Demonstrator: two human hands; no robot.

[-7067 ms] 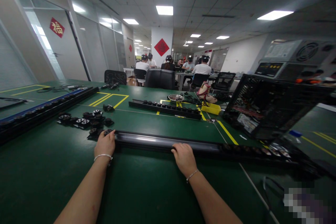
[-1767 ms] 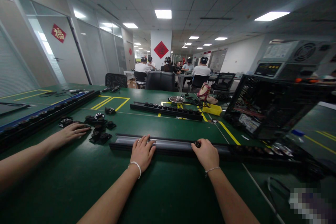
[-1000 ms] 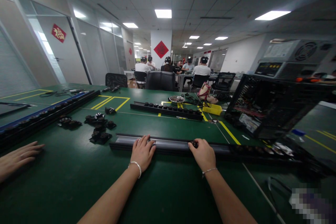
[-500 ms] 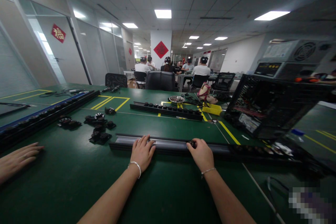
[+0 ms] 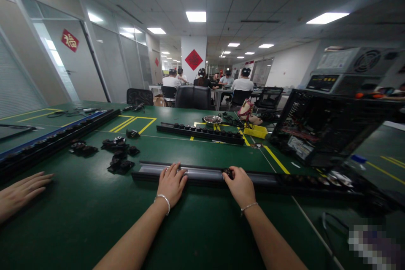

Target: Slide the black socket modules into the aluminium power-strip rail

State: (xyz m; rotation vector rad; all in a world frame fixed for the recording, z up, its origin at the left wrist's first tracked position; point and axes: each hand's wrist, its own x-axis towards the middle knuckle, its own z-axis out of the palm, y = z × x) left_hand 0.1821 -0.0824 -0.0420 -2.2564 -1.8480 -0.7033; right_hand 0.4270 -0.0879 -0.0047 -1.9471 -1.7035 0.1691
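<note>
A long black rail [image 5: 202,174] with a grey inner channel lies across the green table in front of me. My left hand [image 5: 171,182] grips it near its left end, fingers bent over the channel. Further right, my right hand [image 5: 240,182] pinches a small dark part [image 5: 228,173] at the channel; its exact kind is too blurred to make out. Several similar dark parts [image 5: 311,180] sit in a row at the rail's right end. Left of the rail, loose black parts [image 5: 120,163] lie in small piles.
Another person's hand [image 5: 23,194] rests flat at the left edge. A filled rail [image 5: 63,137] runs along the left, and a shorter one [image 5: 202,133] lies beyond mine. A metal bowl [image 5: 213,120], yellow tray [image 5: 255,131] and open computer case [image 5: 329,128] stand further back.
My right hand has slid slightly left along the rail with the small dark part. My left hand stays where it was.
</note>
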